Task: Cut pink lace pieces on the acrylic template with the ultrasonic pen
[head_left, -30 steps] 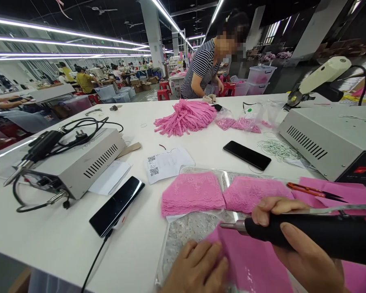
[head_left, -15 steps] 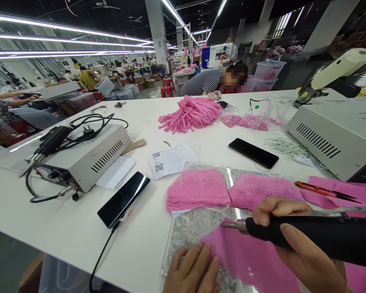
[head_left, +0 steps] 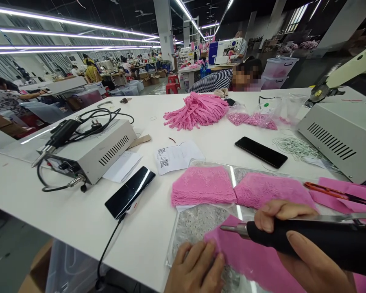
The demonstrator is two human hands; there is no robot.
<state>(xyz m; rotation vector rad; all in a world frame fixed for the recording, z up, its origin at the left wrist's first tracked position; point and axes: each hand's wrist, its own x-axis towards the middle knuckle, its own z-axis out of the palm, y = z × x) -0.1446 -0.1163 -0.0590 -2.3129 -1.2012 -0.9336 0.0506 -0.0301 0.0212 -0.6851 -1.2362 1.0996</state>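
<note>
My right hand (head_left: 301, 240) is wrapped round a black handpiece (head_left: 280, 238) with a pointed metal tip. Its tip lies over the slanted upper-left edge of a pink fabric piece (head_left: 256, 260); whether it presses on the cloth I cannot tell. Beside the tip, my left hand (head_left: 198, 268) rests with slightly bent fingers spread on the left corner of that fabric. Under the cloth is a shiny, mottled grey board (head_left: 195, 224). Just beyond the hands lie two stacks of pink lace pieces, a left stack (head_left: 203, 185) and a right stack (head_left: 271, 189).
Orange-handled thread snips (head_left: 335, 192) lie on pink cloth at right. Around the board are a phone on a cable (head_left: 130, 191), another phone (head_left: 260, 151), a printed paper (head_left: 178, 156) and grey boxes (head_left: 94, 150). Pink strips (head_left: 198, 110) are heaped behind; a person (head_left: 219, 79) leans beyond.
The view has shifted a little, moving the table to the right in the picture. The handpiece tip has slid slightly down and left along the fabric edge, toward my left fingers.
</note>
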